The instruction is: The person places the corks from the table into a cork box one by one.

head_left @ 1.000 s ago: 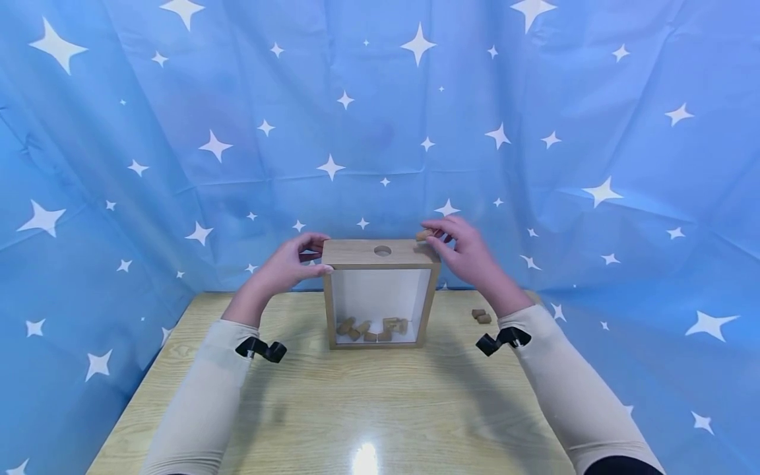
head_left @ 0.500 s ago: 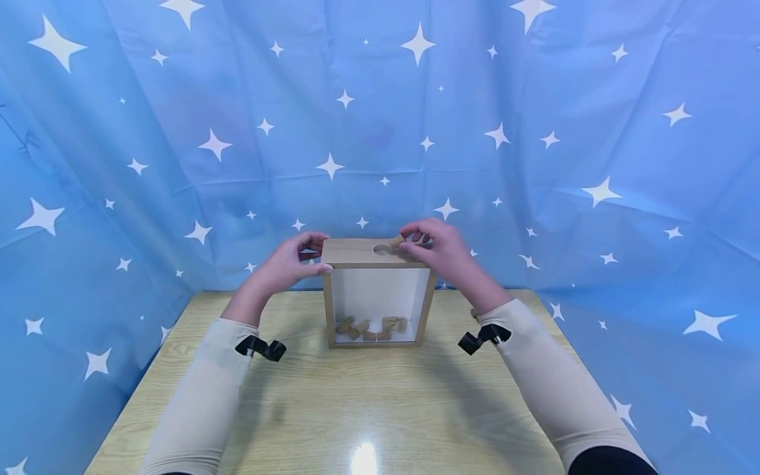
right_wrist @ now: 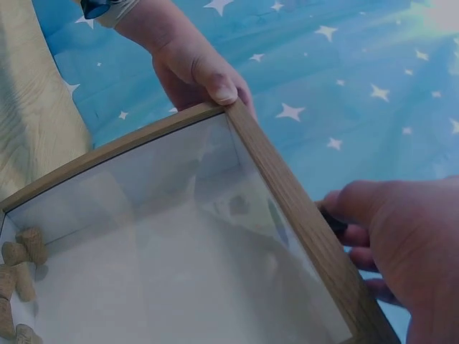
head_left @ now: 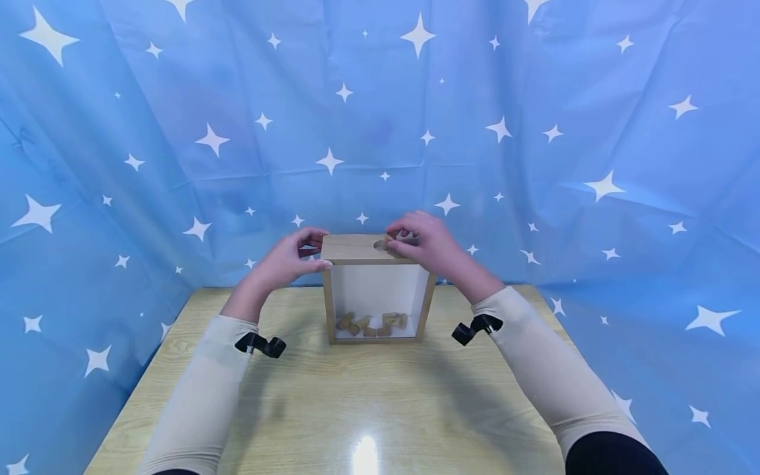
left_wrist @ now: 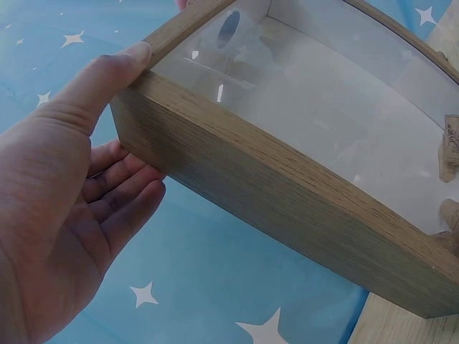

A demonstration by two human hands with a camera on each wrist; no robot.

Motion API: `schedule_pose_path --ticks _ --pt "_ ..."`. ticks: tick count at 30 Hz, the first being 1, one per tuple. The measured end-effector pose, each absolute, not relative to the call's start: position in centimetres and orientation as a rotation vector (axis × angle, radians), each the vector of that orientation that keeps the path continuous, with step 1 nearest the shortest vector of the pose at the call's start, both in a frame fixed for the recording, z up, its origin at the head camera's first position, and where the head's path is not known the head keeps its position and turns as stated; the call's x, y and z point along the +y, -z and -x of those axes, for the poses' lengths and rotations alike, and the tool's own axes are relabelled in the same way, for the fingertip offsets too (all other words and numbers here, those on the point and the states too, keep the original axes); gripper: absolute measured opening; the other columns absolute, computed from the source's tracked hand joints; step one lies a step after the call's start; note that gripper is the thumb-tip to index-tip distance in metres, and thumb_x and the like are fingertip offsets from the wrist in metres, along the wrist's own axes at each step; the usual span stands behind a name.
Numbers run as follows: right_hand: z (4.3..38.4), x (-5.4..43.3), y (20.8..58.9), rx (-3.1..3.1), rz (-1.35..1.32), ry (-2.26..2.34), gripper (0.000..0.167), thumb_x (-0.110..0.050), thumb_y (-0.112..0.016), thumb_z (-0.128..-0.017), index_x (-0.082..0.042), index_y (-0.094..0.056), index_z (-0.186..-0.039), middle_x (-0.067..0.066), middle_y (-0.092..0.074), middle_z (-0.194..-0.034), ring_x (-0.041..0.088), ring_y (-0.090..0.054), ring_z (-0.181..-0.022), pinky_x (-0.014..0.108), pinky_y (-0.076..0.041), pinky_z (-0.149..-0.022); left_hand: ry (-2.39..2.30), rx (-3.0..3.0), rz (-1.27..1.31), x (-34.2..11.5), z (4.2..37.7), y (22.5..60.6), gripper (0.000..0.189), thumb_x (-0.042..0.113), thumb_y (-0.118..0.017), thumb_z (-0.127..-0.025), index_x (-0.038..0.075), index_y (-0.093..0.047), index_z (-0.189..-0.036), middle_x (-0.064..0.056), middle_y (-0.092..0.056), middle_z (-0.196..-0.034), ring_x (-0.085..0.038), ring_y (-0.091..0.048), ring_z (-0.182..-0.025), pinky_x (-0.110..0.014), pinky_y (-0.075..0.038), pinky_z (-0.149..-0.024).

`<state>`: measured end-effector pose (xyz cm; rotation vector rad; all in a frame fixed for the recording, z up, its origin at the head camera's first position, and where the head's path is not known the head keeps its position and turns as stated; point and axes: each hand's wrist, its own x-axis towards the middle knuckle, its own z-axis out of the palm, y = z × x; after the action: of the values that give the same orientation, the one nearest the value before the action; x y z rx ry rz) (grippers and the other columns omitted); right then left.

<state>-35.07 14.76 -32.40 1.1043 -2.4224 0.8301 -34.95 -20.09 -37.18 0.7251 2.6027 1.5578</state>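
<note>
A wooden shadow box point(head_left: 344, 249) with a clear front stands upright on the table, a round hole point(head_left: 379, 245) in its top. Several corks point(head_left: 362, 324) lie inside along its bottom. My left hand point(head_left: 291, 256) grips the box's upper left corner; in the left wrist view the thumb point(left_wrist: 107, 79) lies on the front edge and the fingers point(left_wrist: 129, 193) are behind. My right hand point(head_left: 427, 243) pinches a cork point(head_left: 388, 241) tilted at the hole. In the right wrist view that hand point(right_wrist: 416, 251) is beside the top, its cork hidden.
The wood-grain table point(head_left: 356, 396) extends in front of the box. A blue curtain with white stars point(head_left: 380, 119) hangs close behind and along both sides. Each sleeve carries a black wrist mount point(head_left: 261, 344).
My right hand has moved left along the box top, bringing the cork from the right end to the hole. The left hand keeps its grip on the corner.
</note>
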Motion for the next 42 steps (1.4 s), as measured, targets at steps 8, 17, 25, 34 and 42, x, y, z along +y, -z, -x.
schedule_pose_path --ticks 8,17,25,34,42 --pt "35.2 14.6 32.3 -2.428 -1.126 -0.796 0.023 -0.014 -0.082 -0.103 -0.006 -0.079 -0.124 0.004 -0.077 -0.120 0.026 -0.065 -0.112 0.045 -0.057 -0.096 -1.563 2.595 -0.720 -20.1 35.0 37.1 0.073 0.028 -0.089 -0.098 0.010 -0.053 -0.159 -0.017 -0.058 -0.150 -0.039 -0.054 -0.145 -0.061 -0.046 -0.121" --pt "34.8 15.3 32.4 -2.425 -1.094 -0.827 0.015 -0.014 -0.083 -0.102 -0.009 -0.080 -0.116 0.003 -0.076 -0.116 0.030 -0.065 -0.112 0.046 -0.057 -0.097 -1.555 2.603 -0.722 -20.1 34.9 37.1 0.073 0.029 -0.089 -0.099 0.010 -0.053 -0.159 -0.016 -0.058 -0.149 -0.038 -0.055 -0.145 -0.060 -0.047 -0.121" --pt "34.2 17.3 32.7 -2.385 -1.027 -0.908 0.010 -0.009 -0.083 -0.101 -0.011 -0.080 -0.111 0.001 -0.073 -0.111 0.024 -0.063 -0.106 0.045 -0.062 -0.089 -1.553 2.603 -0.715 -20.0 34.8 37.0 0.074 0.030 -0.089 -0.098 0.010 -0.053 -0.159 -0.016 -0.057 -0.150 -0.040 -0.053 -0.146 -0.061 -0.047 -0.121" --pt "34.2 21.3 34.2 -2.260 -0.926 -0.995 0.006 -0.002 -0.082 -0.100 -0.002 -0.080 -0.106 0.009 -0.075 -0.105 0.029 -0.062 -0.098 0.044 -0.055 -0.080 -1.566 2.600 -0.697 -19.9 34.7 37.0 0.074 0.027 -0.090 -0.098 0.010 -0.053 -0.160 -0.016 -0.056 -0.149 -0.041 -0.053 -0.145 -0.057 -0.051 -0.118" --pt "34.0 26.9 37.3 -2.372 -0.686 -0.982 0.007 -0.006 -0.078 -0.105 -0.003 -0.079 -0.110 0.012 -0.074 -0.108 0.027 -0.063 -0.098 0.034 -0.054 -0.081 -1.573 2.595 -0.687 -19.9 34.6 37.0 0.073 0.026 -0.090 -0.098 0.010 -0.053 -0.159 -0.015 -0.058 -0.149 -0.038 -0.055 -0.144 -0.056 -0.052 -0.117"
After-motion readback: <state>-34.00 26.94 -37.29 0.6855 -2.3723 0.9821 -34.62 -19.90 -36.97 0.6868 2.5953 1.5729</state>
